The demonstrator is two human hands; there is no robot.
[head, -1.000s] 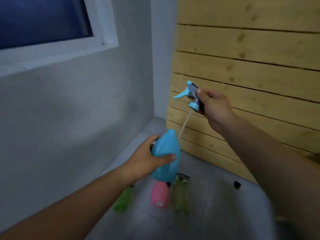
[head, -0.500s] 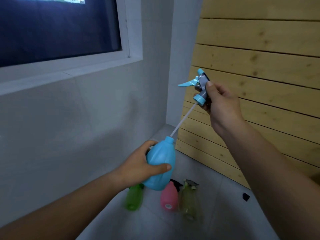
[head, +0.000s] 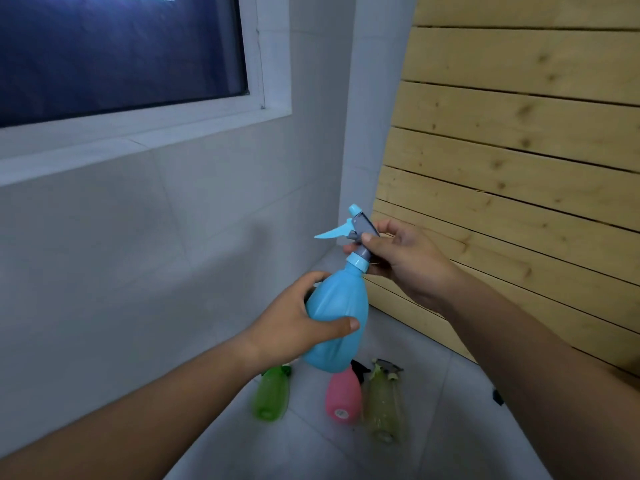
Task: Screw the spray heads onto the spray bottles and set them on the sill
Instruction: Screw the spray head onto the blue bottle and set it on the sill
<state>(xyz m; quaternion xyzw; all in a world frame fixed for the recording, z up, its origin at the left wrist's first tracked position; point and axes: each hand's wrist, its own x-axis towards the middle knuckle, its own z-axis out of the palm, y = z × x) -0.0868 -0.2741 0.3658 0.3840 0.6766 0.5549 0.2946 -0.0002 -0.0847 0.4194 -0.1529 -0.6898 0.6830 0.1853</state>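
No brand or writing can be read on anything. Four bottles are counted. One rounded blue plastic spray bottle (head: 334,323) is gripped around its body by the left hand (head: 294,323), held tilted above the floor. Its blue-and-grey trigger spray head (head: 356,237) sits at the bottle's neck, pinched by the right hand (head: 405,261). Three lie on the grey tiled floor (head: 311,452) below — a green translucent bottle (head: 272,393), a pink bottle (head: 343,398) and a pale yellow-green bottle (head: 384,407). The white window sill (head: 114,147) is seen far left.

A tiled room in a home is suggested by grey wall tiles (head: 180,258), a white-framed window (head: 263,98) and pine-slat panelling (head: 519,150).
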